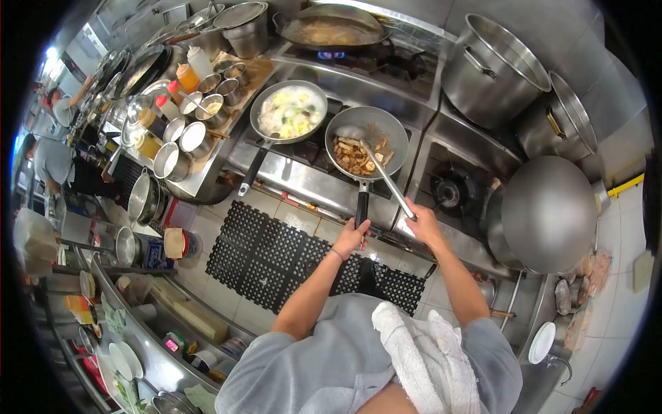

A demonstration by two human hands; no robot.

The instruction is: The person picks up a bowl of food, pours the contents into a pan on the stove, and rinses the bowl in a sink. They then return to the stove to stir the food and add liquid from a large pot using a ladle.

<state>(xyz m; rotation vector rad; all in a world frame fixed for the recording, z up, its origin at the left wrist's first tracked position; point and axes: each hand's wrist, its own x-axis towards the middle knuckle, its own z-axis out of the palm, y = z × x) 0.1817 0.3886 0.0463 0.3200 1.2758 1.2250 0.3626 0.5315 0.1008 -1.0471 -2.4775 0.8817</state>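
My left hand [351, 238] is closed round the black handle of a grey frying pan [396, 131] on the stove. Browned sliced food [353, 157] lies in this pan. In my right hand [422, 222] is the metal handle of a ladle [387, 179], its bowl resting inside the pan near the food. To the left, a second pan [260, 114] holds white liquid with pale yellow and green pieces, and its black handle points toward the front edge. Neither hand touches that pan.
A wok [283, 26] sits over a blue flame at the back. Large steel pots [483, 83] stand at the right. Sauce bottles [186, 77] and small metal containers [171, 164] crowd the left counter. Black mats [258, 255] cover part of the floor. Two people [54, 160] stand far left.
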